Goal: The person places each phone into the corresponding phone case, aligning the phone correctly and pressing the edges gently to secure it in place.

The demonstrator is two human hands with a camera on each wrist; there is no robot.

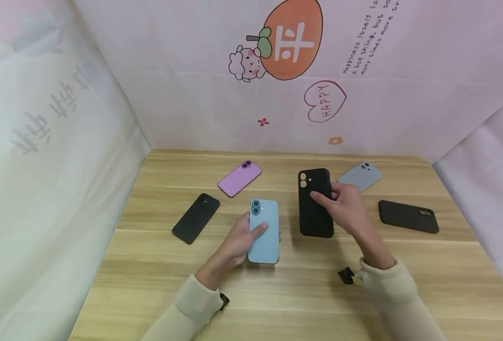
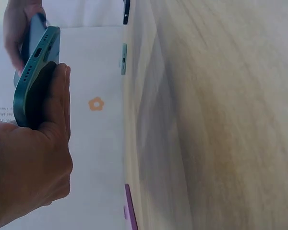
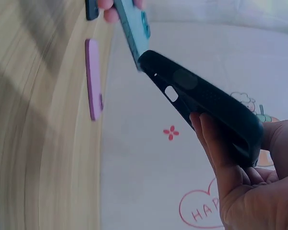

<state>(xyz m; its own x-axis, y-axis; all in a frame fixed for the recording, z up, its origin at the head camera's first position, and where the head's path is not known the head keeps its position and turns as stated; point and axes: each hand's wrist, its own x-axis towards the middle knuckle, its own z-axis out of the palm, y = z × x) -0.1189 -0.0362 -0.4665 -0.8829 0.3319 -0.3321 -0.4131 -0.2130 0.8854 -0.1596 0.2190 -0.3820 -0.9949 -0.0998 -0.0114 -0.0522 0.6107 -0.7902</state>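
Note:
My left hand (image 1: 239,240) grips a light blue phone (image 1: 263,246), thumb across its back and fingers underneath; its two round lenses face up at the top left corner. To the right, my right hand (image 1: 348,207) holds a black phone case (image 1: 315,215) by its right edge, thumb on the back and fingers beneath. The case has camera cutouts at its top left. Both are raised above the table, side by side with a gap between them in the head view. In the right wrist view, the case (image 3: 206,96) shows its hollow inner side and a port opening.
On the wooden table (image 1: 149,284) lie a purple phone (image 1: 239,180) at the back, a black phone or case (image 1: 196,219) at left, a pale blue phone (image 1: 362,176) behind my right hand, and another black case (image 1: 409,217) at right. White printed cloth (image 1: 200,113) walls the back and sides.

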